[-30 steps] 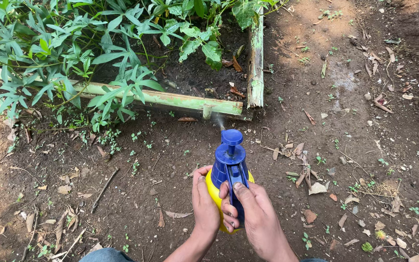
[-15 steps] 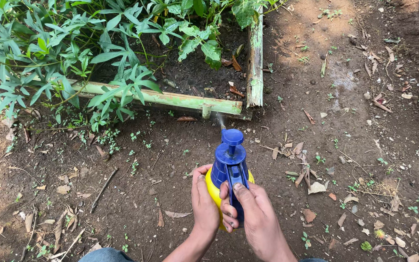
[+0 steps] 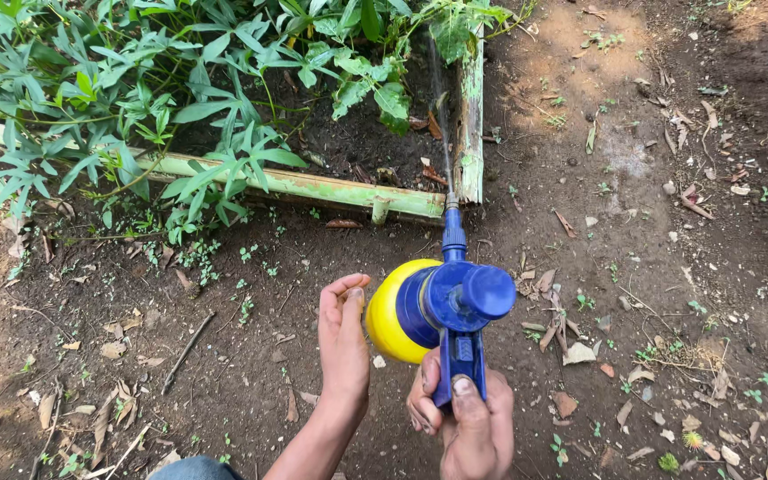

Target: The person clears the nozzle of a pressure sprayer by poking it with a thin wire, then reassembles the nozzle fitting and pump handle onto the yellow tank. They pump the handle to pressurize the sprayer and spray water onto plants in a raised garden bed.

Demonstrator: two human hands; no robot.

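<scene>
A yellow spray bottle point(image 3: 395, 311) with a blue pump top point(image 3: 460, 298) is tipped toward a bamboo-framed plant bed point(image 3: 313, 185), its nozzle point(image 3: 452, 233) aimed at the leafy plants point(image 3: 135, 98) just beyond the bottle. The right hand point(image 3: 464, 418), below the bottle, grips the handle with the thumb pressed on the trigger. The left hand point(image 3: 344, 342), loosely curled and holding nothing, stands beside the bottle's left flank, apparently to steady it. Bare soil point(image 3: 651, 222) with dry leaves surrounds the bottle.

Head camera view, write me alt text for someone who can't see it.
A right hand holds a yellow and blue sprayer, thumb on its trigger, aimed at leafy plants inside a bamboo frame. The left hand is open beside the bottle, above bare soil.
</scene>
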